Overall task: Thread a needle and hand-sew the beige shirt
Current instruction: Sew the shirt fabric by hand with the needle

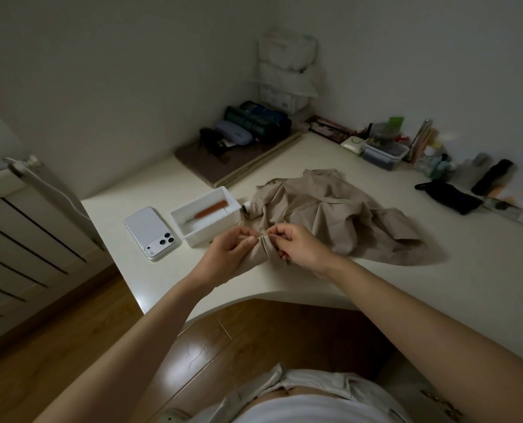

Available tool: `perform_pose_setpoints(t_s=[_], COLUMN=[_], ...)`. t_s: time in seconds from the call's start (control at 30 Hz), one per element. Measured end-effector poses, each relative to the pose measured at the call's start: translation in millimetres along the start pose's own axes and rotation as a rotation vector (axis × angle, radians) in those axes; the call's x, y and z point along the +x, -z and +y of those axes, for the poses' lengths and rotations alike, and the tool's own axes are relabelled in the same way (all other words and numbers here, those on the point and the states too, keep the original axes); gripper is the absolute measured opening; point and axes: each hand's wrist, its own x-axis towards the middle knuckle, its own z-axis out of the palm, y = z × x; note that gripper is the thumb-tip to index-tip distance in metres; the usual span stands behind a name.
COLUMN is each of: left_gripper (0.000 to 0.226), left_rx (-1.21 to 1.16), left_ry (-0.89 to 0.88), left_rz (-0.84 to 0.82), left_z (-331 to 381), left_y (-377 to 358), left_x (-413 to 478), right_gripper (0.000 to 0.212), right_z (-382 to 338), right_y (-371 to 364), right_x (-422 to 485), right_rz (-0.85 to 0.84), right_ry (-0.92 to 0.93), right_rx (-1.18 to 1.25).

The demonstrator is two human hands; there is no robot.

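Note:
The beige shirt lies crumpled on the white desk, with one bunched end pulled toward the near edge. My left hand grips that bunched end, fingers curled round the fabric. My right hand pinches the same fold from the right, thumb and forefinger closed on it. The two hands nearly touch at the fold. The needle and thread are too small to make out. A small thread spool peeks out at the shirt's left edge.
A white tray holding an orange-handled tool stands left of the hands, and a white phone lies beside it. Pouches, boxes and bottles line the desk's far side. A black pouch lies at the right. The wooden floor is below.

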Motion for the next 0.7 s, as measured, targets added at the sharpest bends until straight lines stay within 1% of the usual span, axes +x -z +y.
perform_pose_setpoints(t_s=[0.1, 0.3, 0.43, 0.53, 0.6, 0.7], left_gripper=[0.015, 0.019, 0.036, 0.029, 0.026, 0.013], left_rx=[-0.011, -0.134, -0.272, -0.348, -0.348, -0.332], left_ry=[0.053, 0.138, 0.145, 0.143, 0.145, 0.145], left_rz=[-0.048, -0.057, -0.052, -0.048, -0.061, -0.077], left_z=[1.2, 3.7, 4.6, 7.6, 8.1, 10.6], left_y=[4.0, 3.6, 6.7, 8.2, 8.5, 6.6], left_x=[-0.4, -0.1, 1.0, 2.7, 4.0, 5.5], right_gripper=[0.018, 0.016, 0.016, 0.015, 0.015, 0.015], right_z=[1.1, 1.5, 1.0, 2.0, 2.3, 0.5], right_y=[0.4, -1.5, -0.7, 1.8, 3.4, 4.3], right_x=[2.0, 2.6, 3.8, 6.0, 6.8, 7.1], right_rz=[0.002, -0.001, 0.011, 0.021, 0.015, 0.002], right_ry=[-0.008, -0.011, -0.001, 0.000, 0.005, 0.015], right_rx=[0.030, 0.095, 0.096, 0.080, 0.076, 0.066])
